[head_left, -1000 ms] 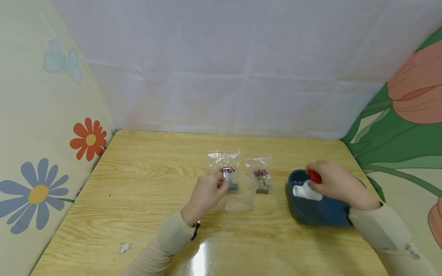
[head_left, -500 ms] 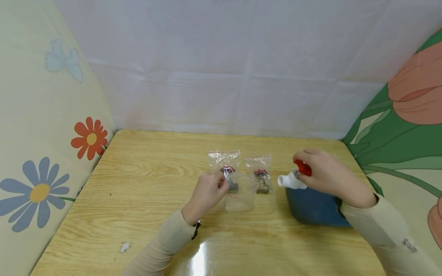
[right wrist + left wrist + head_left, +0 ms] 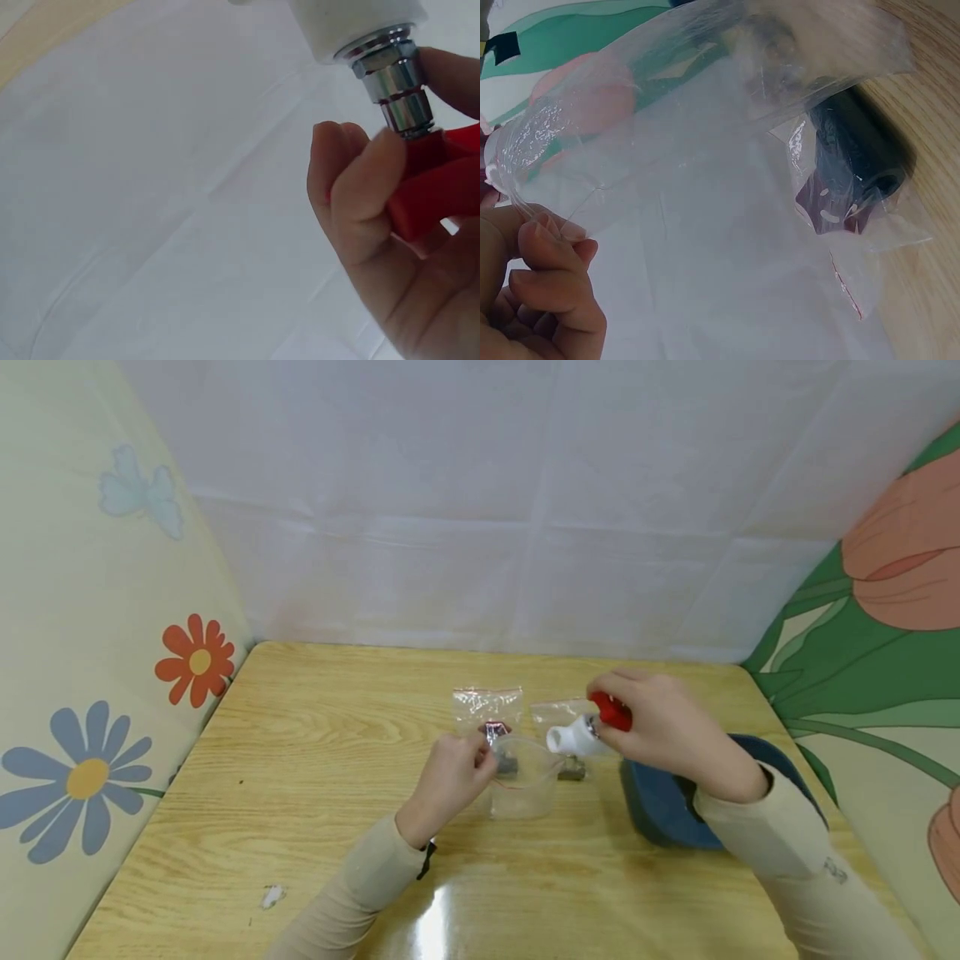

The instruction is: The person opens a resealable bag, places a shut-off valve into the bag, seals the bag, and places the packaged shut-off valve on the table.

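My left hand [image 3: 452, 783] pinches the rim of a clear plastic zip bag [image 3: 525, 799], whose mouth stands open; the left wrist view shows thumb and fingers on the bag's edge. In my right hand [image 3: 663, 727] is a white pipe valve [image 3: 576, 738] with a red handle [image 3: 442, 187] and a metal stem; the fingers curl round the handle. The valve's open end points left, close to the bag's mouth. Behind the bag lies a bagged valve with a dark red knob [image 3: 495, 729]. A second bagged valve [image 3: 572, 769] is partly hidden by the white one.
A dark blue bin [image 3: 660, 814] stands at the right of the wooden table [image 3: 337, 718], under my right forearm. A white cloth [image 3: 450, 527] hangs behind the table, with flower-printed panels at both sides. A pale worn spot [image 3: 272, 897] marks the front left of the tabletop.
My right hand has lifted the white valve out of the blue bin and carried it left to the bag's mouth. The left hand and the bag have stayed in place.
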A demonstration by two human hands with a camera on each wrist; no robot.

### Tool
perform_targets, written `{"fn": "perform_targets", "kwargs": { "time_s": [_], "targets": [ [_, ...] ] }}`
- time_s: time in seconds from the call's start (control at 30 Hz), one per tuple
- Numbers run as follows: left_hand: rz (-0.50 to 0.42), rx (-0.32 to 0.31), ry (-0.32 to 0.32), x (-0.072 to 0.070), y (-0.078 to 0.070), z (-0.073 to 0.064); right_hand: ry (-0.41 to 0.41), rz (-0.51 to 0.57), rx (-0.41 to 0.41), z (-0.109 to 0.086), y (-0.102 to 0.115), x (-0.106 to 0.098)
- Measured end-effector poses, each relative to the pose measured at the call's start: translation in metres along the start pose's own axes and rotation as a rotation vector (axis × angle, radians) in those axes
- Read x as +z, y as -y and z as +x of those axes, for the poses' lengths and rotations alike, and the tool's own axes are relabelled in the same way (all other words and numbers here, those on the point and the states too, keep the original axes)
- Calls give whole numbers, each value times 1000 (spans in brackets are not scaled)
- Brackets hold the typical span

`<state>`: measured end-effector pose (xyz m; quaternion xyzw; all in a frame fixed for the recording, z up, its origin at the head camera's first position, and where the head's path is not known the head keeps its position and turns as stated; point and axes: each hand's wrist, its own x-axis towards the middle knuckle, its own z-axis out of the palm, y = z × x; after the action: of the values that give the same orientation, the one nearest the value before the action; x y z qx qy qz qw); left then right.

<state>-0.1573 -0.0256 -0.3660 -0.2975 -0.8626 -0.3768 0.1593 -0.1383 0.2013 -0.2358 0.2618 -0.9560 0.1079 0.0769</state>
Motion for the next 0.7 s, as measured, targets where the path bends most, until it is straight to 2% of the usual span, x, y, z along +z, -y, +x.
{"fn": "perform_targets", "kwargs": {
  "time_s": [0.43,0.7],
  "targets": [
    [6,7,-21,-1,2,0,-34,43,-99,21,25,17],
    [15,-7,-20,-2,2,0,-53,81,-140,27,34,19]
  ]
}}
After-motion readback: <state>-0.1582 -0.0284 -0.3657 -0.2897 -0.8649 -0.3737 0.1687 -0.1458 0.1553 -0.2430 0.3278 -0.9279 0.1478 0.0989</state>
